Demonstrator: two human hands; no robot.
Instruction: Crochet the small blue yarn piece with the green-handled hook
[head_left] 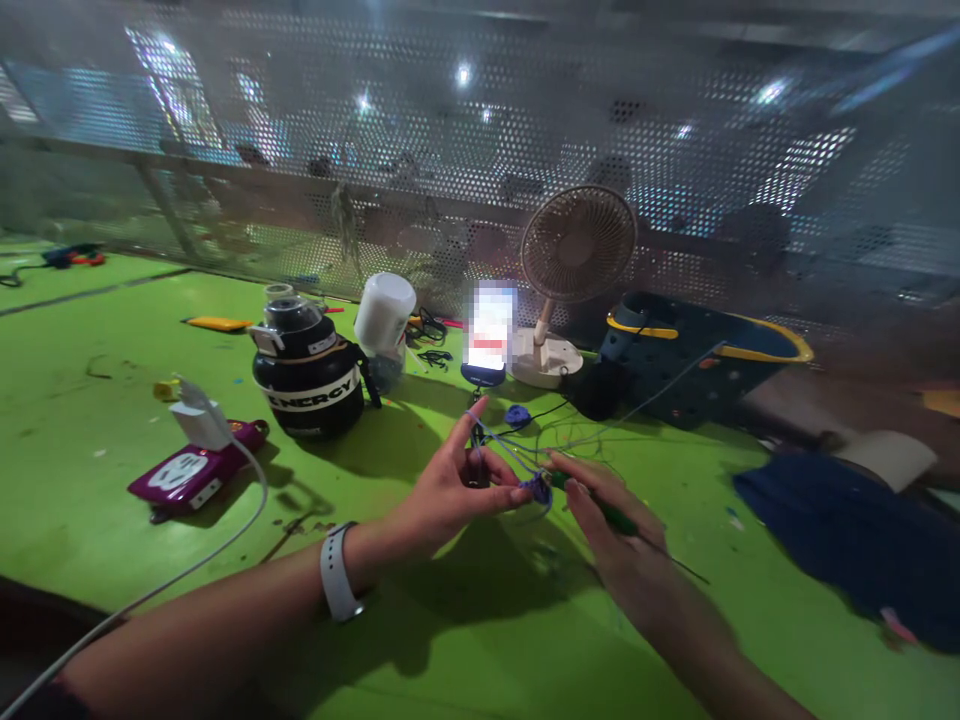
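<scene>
— Head view: what has the left hand [448, 492] got?
— Its fingers are narrowed on the purple piece [538, 488], at the thumb tip, with yarn [505, 443] over the raised index finger.
— And the right hand [626, 545]?
— Fingers closed round a green tool [616, 517], just right of the piece. Beyond the left fingertips stand the phone [489, 330] and fan [578, 244].

Toward the green table's [112, 400] far edge, blurring is masking the phone screen [489, 328]. At the near edge, 2 forearms [217, 625] are being cut off; fingers [501, 499] are partly hiding blue yarnwork [538, 488].
</scene>
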